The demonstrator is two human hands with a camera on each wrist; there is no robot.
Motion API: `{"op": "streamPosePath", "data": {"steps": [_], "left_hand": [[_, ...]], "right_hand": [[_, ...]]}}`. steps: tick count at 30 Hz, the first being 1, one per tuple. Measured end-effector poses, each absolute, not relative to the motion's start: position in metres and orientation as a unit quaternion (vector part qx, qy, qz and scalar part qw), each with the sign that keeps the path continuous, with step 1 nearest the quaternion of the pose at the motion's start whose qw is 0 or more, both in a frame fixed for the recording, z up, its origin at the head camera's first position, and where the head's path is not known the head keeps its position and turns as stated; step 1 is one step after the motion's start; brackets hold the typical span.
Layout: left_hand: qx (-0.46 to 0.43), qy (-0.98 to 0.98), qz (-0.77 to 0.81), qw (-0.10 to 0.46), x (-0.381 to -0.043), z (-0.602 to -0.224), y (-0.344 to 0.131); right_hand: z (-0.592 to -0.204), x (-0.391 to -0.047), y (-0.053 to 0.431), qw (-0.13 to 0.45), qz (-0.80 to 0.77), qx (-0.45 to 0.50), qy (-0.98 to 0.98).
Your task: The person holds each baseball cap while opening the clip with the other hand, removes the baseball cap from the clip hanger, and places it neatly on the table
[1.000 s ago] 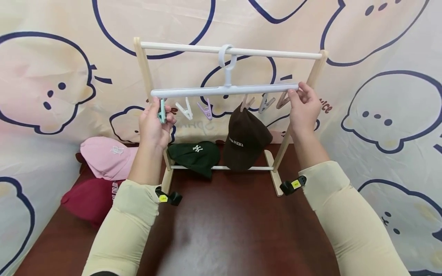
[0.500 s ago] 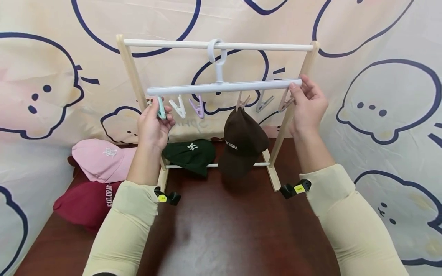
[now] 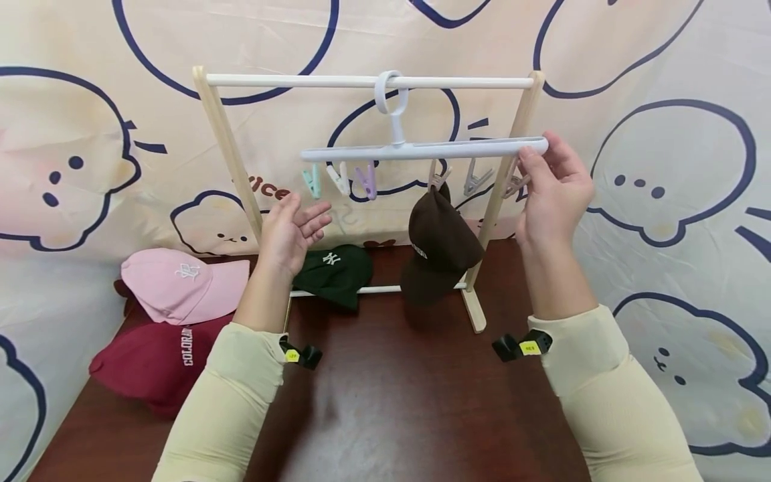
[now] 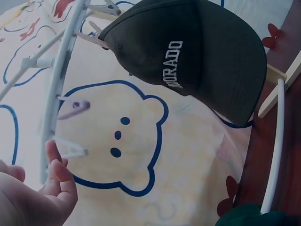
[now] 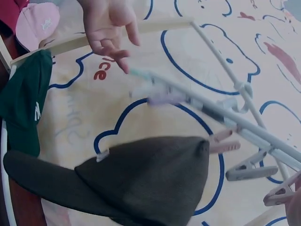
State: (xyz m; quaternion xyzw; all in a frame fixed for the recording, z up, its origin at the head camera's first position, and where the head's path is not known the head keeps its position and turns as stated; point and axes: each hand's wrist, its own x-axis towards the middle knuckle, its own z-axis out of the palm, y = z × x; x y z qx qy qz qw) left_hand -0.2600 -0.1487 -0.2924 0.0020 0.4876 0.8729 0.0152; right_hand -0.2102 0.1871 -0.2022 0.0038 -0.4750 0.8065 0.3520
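Note:
My right hand (image 3: 554, 194) pinches the right end of a pale clip hanger (image 3: 470, 148) between thumb and fingers. The hanger's hook loops over the top bar of a small wooden rack (image 3: 301, 82). Below the hanger dangle several clothespins, among them a teal one (image 3: 312, 181) and a purple one (image 3: 367, 181). One beige clothespin (image 3: 438, 177) grips the crown of a dark brown cap (image 3: 446, 231), which hangs brim down. Just below the hanger's left end is my left hand (image 3: 292, 231), palm up with fingers relaxed and nothing in it.
A dark green cap (image 3: 337, 274) lies over the rack's lower bar (image 3: 385, 290). At the left, a pink cap (image 3: 181, 284) and a burgundy cap (image 3: 150, 358) lie together on the dark red tabletop (image 3: 385, 395). A cartoon-print curtain (image 3: 674, 201) encloses the back and sides.
My left hand has let go of the teal clothespin and dropped slightly away. The hanger has turned on its hook and shifted right in my right hand, and the brown cap swung with it.

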Motion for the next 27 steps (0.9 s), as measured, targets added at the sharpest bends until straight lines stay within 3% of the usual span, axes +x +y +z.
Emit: {"op": "streamPosePath", "data": {"steps": [12, 21, 27], "left_hand": [[0.090, 0.602, 0.789, -0.084, -0.226, -0.273, -0.104], [0.274, 0.721, 0.592, -0.233, -0.181, -0.261, -0.063], [0.360, 0.737, 0.466, -0.331, -0.170, -0.253, -0.038]], "right_hand": [[-0.217, -0.178, 0.160, 0.458, 0.760, 0.049, -0.457], [-0.231, -0.162, 0.130, 0.518, 0.680, 0.099, -0.509], [-0.235, -0.152, 0.115, 0.536, 0.655, 0.104, -0.522]]}}
